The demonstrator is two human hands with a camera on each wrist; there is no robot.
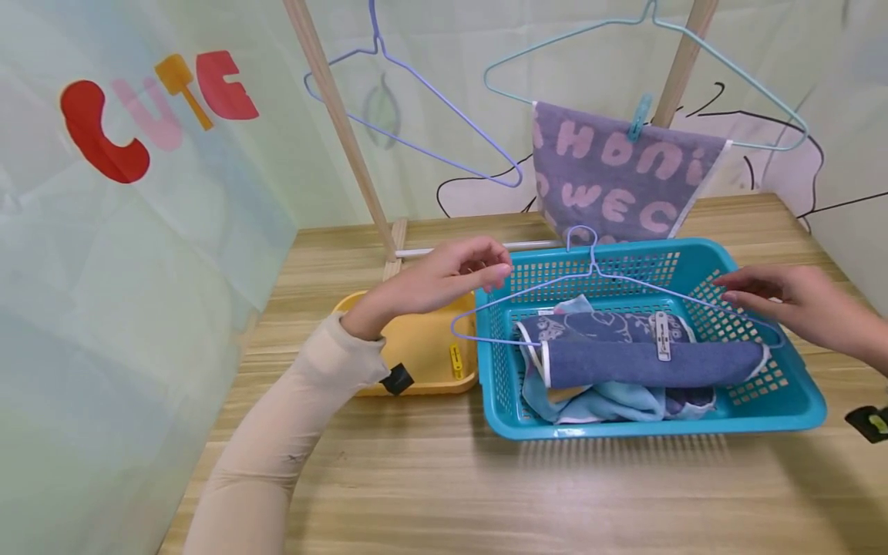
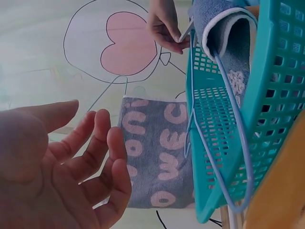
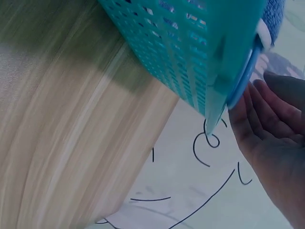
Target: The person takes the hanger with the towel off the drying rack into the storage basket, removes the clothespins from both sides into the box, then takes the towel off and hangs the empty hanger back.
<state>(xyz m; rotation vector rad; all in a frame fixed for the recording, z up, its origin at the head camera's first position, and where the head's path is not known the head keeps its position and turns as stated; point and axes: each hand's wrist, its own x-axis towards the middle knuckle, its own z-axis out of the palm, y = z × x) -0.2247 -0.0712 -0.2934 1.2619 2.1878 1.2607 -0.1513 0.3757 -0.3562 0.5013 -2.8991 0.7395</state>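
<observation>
A lavender hanger [image 1: 527,295] lies across the blue basket [image 1: 655,432], with a dark blue towel [image 1: 645,364] folded over its lower bar. A white clothespin [image 1: 663,337] sits on that towel. My left hand [image 1: 451,274] hovers over the basket's left rim, palm bare and fingers loosely bent in the left wrist view. Close to the hanger's right end is my right hand [image 1: 784,297], its fingers loosely bent; whether it touches the hanger is hard to tell. Beneath the folded towel lie light blue cloths [image 1: 617,402] in the basket.
A yellow tray [image 1: 416,389] with a yellow clothespin [image 1: 455,361] stands left of the basket. Behind, a purple lettered towel [image 1: 617,173] hangs from a mint hanger [image 1: 576,32] with a teal clothespin [image 1: 639,117]. Another purple hanger [image 1: 444,96] hangs by a wooden post [image 1: 347,131].
</observation>
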